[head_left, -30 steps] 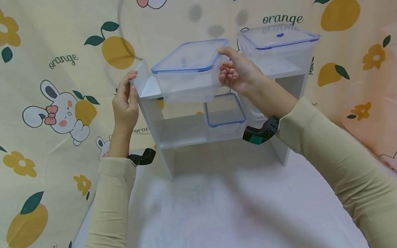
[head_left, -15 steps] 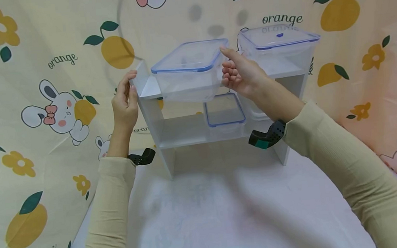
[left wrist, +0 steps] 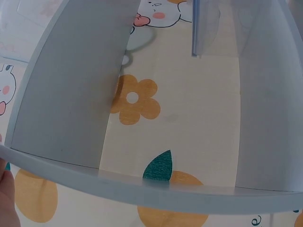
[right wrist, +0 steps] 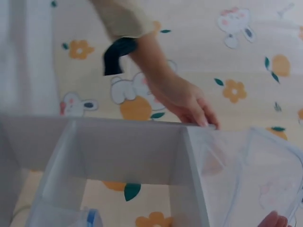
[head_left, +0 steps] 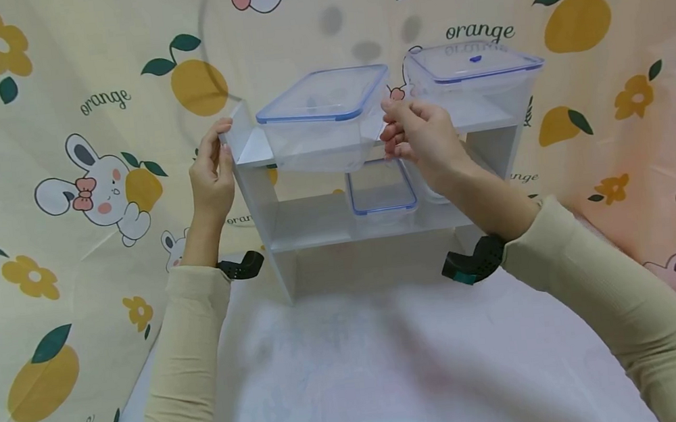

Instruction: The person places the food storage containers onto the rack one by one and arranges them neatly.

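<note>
A white two-tier shelf (head_left: 261,211) stands on the table in the head view. My left hand (head_left: 212,169) grips the upper edge of its left side panel, thumb in front and fingers behind. On the top board, at the left, sits a clear food container (head_left: 319,145) with a blue-rimmed lid, its front jutting past the board. Just right of that container is my right hand (head_left: 425,138), fingers loosely curled and holding nothing. The right wrist view shows its fingertips (right wrist: 273,220) close to the container. The left wrist view looks into a shelf compartment (left wrist: 57,94).
Another clear lidded container (head_left: 478,82) stands at the right of the top board. A smaller blue-rimmed container (head_left: 382,193) is on the lower board, with a further clear one partly behind my right arm. A patterned cloth (head_left: 103,247) hangs behind. White table surface (head_left: 353,372) lies in front.
My right hand has come away from the container's corner, moving slightly right and down, its thumb no longer on the lid. The container and my left hand have stayed in place.
</note>
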A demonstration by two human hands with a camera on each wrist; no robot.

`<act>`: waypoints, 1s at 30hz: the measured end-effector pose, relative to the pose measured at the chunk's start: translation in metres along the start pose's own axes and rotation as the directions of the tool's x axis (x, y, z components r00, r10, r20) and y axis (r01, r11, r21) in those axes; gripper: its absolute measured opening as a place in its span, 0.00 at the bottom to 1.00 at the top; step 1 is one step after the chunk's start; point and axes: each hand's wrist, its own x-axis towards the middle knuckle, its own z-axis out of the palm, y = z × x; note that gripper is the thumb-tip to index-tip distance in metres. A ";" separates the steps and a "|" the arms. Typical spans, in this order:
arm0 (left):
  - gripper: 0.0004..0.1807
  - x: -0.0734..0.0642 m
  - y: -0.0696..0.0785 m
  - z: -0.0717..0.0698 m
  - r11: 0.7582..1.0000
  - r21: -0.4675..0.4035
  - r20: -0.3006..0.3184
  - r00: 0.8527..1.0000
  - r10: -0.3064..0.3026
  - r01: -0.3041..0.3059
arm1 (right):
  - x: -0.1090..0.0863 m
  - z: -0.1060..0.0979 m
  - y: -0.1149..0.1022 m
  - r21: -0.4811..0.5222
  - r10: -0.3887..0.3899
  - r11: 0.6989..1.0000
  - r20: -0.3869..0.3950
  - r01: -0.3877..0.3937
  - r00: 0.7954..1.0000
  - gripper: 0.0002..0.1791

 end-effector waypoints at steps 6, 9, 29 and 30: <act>0.19 0.000 0.000 0.000 1.000 -0.003 0.001 1.000 0.001 -0.001 | -0.013 0.001 0.015 -0.272 -0.413 0.868 0.065 0.415 0.908 0.05; 0.19 0.000 0.000 0.000 1.000 -0.004 0.002 1.000 -0.003 0.003 | -0.020 0.000 0.021 -0.437 -0.531 0.738 0.094 0.514 0.842 0.07; 0.18 0.000 -0.001 0.000 1.000 -0.013 -0.007 1.000 -0.005 0.005 | -0.028 0.021 0.049 -0.654 -0.829 -0.166 0.498 0.738 0.256 0.23; 0.18 0.000 -0.001 0.000 1.000 -0.016 -0.007 1.000 -0.005 0.004 | -0.027 0.023 0.050 -0.667 -0.817 -0.183 0.512 0.723 0.266 0.24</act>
